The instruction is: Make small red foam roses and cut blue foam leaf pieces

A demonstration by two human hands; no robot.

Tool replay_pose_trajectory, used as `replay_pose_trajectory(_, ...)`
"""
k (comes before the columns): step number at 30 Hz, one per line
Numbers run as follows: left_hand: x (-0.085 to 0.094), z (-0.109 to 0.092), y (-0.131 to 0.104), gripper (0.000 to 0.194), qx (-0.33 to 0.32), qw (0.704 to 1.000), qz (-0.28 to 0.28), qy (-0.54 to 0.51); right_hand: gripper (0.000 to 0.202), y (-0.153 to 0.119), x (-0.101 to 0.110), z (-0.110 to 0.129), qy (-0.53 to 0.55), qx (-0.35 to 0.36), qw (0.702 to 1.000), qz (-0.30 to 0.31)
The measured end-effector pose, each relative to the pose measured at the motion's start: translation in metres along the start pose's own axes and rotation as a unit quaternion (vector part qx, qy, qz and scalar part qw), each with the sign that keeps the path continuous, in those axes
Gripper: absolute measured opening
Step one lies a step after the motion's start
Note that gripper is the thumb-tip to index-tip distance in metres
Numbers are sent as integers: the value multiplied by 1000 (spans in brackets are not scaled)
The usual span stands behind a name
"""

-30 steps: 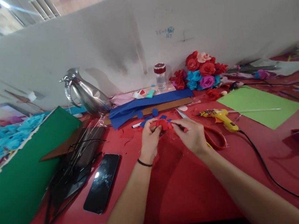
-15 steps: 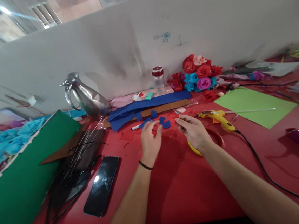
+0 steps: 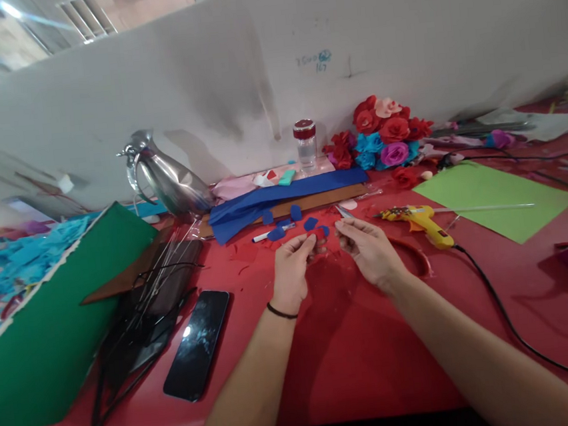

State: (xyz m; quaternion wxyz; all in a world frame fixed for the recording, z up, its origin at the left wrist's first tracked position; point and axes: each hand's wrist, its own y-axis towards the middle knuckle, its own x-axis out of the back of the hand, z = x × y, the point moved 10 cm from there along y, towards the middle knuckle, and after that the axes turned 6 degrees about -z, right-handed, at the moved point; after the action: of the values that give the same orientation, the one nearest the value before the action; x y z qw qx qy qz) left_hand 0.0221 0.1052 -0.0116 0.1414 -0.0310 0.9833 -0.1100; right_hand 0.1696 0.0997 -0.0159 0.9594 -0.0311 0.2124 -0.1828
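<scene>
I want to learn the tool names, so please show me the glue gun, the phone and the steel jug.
Glue gun (image 3: pixel 435 230): head view, yellow handle.
Phone (image 3: pixel 196 346): head view, dark screen.
Steel jug (image 3: pixel 177 184): head view, body.

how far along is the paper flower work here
Looks done: the bunch of paper flowers by the wall has formed blooms.

In hand: the left hand holds a small red piece; whether the right hand holds anything is unclear.

Probably left: the red piece seems unfinished, and small blue pieces lie loose near the blue paper. How many more flowers are needed can't be told.
</scene>
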Motion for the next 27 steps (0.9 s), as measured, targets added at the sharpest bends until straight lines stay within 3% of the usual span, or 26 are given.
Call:
replay_pose_trajectory(4, 3, 5, 2, 17, 25, 1000, -10, -14, 25, 1, 3, 7, 31, -6, 1000, 0)
replay_pose_trajectory(8, 0, 7, 0, 19, 34, 999, 0, -36, 26, -3, -6, -2, -24, -19, 999, 38)
replay_pose_trajectory(16, -10, 5, -6, 32, 35, 997, 30, -60, 17, -5, -7, -6, -79, 10, 997, 19)
replay_pose_trajectory(23, -5, -5, -1, 16, -50, 999, 19, 0, 17, -5, -8, 8, -152, 85, 985, 23)
replay_pose_trajectory(27, -5, -19, 0, 9, -130, 986, 30, 97, 22, -1, -15, 14, -209, 85, 969, 98)
